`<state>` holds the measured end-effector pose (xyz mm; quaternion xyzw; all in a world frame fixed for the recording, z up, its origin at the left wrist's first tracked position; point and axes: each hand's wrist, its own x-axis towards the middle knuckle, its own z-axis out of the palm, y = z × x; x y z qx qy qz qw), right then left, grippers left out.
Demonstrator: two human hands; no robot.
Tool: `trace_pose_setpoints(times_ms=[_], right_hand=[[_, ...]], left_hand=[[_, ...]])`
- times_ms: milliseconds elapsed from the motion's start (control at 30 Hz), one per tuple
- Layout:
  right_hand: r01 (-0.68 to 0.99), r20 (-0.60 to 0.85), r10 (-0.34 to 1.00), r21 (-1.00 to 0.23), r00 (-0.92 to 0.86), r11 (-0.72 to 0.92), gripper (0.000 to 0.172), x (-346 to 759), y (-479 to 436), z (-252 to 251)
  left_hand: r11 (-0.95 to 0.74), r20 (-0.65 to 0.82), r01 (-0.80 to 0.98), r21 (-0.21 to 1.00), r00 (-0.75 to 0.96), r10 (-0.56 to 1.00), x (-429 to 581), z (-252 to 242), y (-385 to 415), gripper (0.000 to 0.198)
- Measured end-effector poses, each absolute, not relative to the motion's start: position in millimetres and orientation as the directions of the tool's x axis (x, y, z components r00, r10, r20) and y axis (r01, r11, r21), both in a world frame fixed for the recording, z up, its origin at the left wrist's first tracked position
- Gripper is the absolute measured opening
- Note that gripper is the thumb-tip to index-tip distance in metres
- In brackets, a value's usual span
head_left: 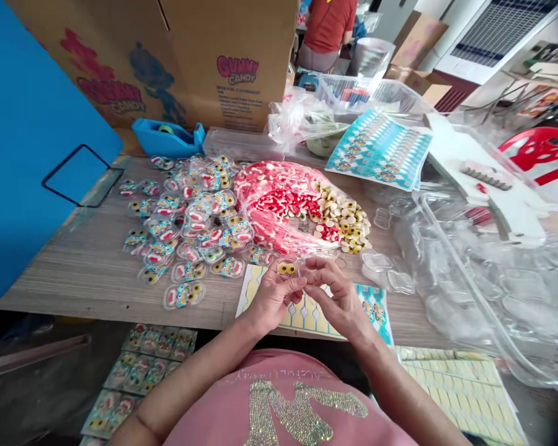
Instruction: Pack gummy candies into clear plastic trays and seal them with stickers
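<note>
Both of my hands meet over the front edge of the table, around a small clear plastic candy case [287, 269] with two yellow eye gummies in it. My left hand [270, 298] grips the case from the left. My right hand [337, 298] is closed at its right side, fingers bent and pinching at the clear plastic. Beneath them lies a sticker sheet [255, 277], part peeled to yellow backing, part printed blue. Beyond my hands is an opened bag of red and white gummies [283, 198], with yellow eye gummies [348, 217] piled at its right.
Filled, labelled candy cases [199, 217] are heaped at the left. Behind stand a blue tape dispenser [170, 137] and a cardboard box [190, 68]. More sticker sheets [379, 148] and a clear tub of empty cases [469, 266] are at the right. A person in red [328, 28] is farther back.
</note>
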<state>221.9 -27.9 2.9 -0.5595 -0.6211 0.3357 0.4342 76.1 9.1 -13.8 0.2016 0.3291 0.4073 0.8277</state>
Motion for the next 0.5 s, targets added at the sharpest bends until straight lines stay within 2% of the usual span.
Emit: trace_pose_setpoints(times_ms=[133,300,500], right_hand=[[0.294,0.143,0.99,-0.945,-0.019,0.142,0.003,219,-25,-2],[-0.013,0.01,0.997,-1.0,0.072,0.011,0.006,220,-25,-11],[-0.133,-0.147,0.981,-0.983,0.124,-0.13,0.036,225,-28,-18]], left_hand=[[0.613,-0.384,-0.565,0.552,0.48,0.788,66,-22,7,0.048],[0.616,-0.358,-0.588,0.524,0.504,0.786,66,-27,9,0.051],[0.673,-0.389,-0.588,0.448,0.55,0.739,71,-30,6,0.038]])
